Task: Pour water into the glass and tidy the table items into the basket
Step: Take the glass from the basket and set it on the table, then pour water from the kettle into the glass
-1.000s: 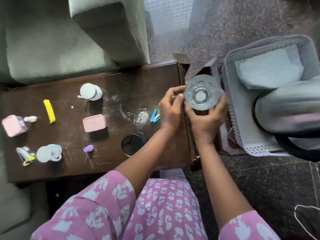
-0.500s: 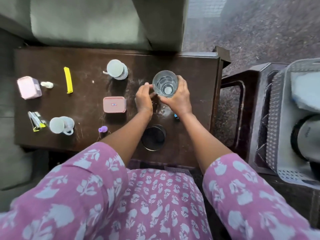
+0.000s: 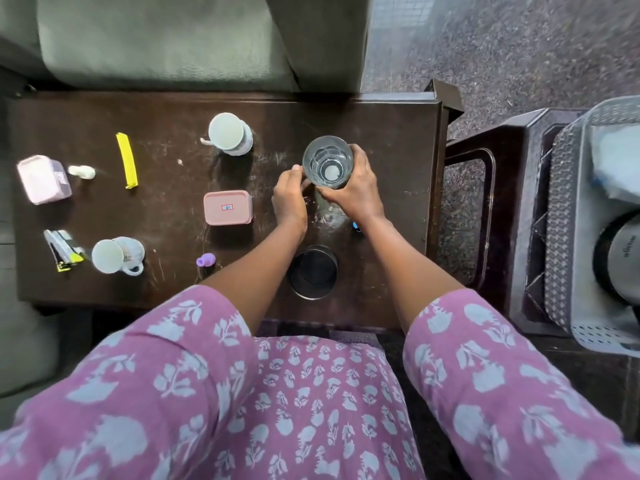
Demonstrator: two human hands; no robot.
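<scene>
A clear drinking glass (image 3: 327, 161) stands upright over the dark wooden table (image 3: 394, 140), seen from above. My right hand (image 3: 353, 190) wraps around its right side. My left hand (image 3: 289, 195) touches its lower left side with the fingertips. A grey perforated basket (image 3: 568, 237) sits on a dark stool at the far right, with a steel kettle (image 3: 620, 258) and a pale cloth inside it. Whether the glass holds water I cannot tell.
On the table lie two white mugs (image 3: 230, 133) (image 3: 116, 256), a pink lidded box (image 3: 227, 207), a pink case (image 3: 43, 178), a yellow strip (image 3: 127, 160), a stapler-like tool (image 3: 62, 249), a purple cap (image 3: 206, 260), a blue clip (image 3: 356, 226) and a black round tin (image 3: 312, 271). A grey sofa stands behind.
Both hands carried the glass from beside the basket leftward onto the table's middle right. In the last half second they barely moved.
</scene>
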